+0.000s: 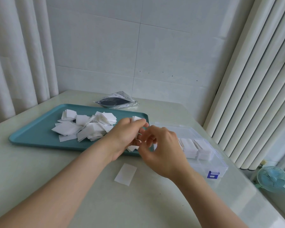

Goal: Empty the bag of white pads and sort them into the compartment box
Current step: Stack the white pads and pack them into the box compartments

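A heap of white square pads [87, 127] lies on a teal tray [38, 135]. My left hand [125, 137] grips a small stack of pads [137, 118] over the tray's right end. My right hand [161, 148] is right beside it, fingers curled and touching the same stack at its lower end [132, 148]. The clear compartment box [209, 163] sits to the right, with pads stacked in its middle compartments [194, 148]. The opened foil bag [117, 101] lies flat behind the tray.
One loose pad [125, 174] lies on the pale table in front of the tray. The box has a blue latch [212, 174] at its near side. A small fan [273, 178] stands at the right by the blinds. A wall and curtain close the back.
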`<state>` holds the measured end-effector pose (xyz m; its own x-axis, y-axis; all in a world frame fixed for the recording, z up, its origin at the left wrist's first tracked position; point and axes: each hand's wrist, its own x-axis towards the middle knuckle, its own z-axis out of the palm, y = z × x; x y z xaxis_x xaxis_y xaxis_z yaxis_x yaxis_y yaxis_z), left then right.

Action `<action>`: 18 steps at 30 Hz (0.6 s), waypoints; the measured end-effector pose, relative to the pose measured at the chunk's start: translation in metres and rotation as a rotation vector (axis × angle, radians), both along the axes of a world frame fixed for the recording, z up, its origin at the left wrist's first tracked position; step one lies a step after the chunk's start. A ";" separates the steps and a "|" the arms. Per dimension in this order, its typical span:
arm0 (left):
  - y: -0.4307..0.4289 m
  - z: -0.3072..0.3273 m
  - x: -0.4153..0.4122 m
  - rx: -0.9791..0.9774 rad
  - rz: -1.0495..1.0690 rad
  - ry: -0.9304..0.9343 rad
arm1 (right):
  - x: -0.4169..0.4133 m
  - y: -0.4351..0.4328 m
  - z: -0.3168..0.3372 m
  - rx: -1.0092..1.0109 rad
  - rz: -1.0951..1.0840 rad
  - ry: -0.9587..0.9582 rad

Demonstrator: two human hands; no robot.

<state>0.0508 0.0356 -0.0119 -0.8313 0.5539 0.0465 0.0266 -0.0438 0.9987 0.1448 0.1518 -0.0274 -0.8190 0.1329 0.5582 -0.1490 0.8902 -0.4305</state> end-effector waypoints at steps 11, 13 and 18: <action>-0.005 -0.003 -0.014 -0.014 0.254 -0.010 | 0.011 -0.013 -0.001 0.375 0.195 -0.293; -0.005 -0.002 -0.014 -0.024 0.233 -0.005 | 0.012 -0.015 0.000 0.359 0.194 -0.299; -0.006 0.000 -0.010 -0.087 0.226 0.021 | 0.012 -0.015 0.001 0.295 0.206 -0.344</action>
<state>0.0411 0.0292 -0.0116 -0.9338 0.3568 0.0253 0.0468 0.0519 0.9976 0.1572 0.1366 -0.0262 -0.9550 -0.1737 0.2404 -0.2279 0.9485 -0.2202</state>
